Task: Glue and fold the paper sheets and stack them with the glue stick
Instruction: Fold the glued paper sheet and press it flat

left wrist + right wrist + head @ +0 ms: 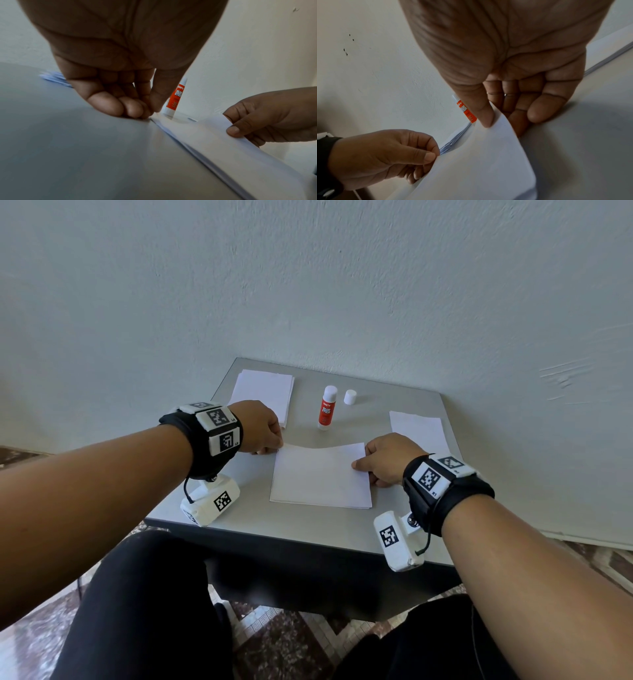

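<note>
A white paper sheet [320, 474] lies in the middle of the grey table [301, 525], on top of a thin stack. My left hand [270, 440] pinches its far left corner [154, 115] between thumb and fingers. My right hand [368, 462] pinches the far right corner [498, 121], thumb on top, and the sheet's far edge bows upward between the two hands. The orange and white glue stick [327, 409] stands upright and uncapped behind the sheet, and also shows as the glue stick [175, 100] past my left thumb. Its white cap [350, 397] stands just to its right.
A pile of white sheets [265, 392] sits at the table's far left corner. Another white sheet [419, 429] lies at the right, partly behind my right hand. A pale wall [308, 285] rises directly behind the table. My knees are under the table's near edge.
</note>
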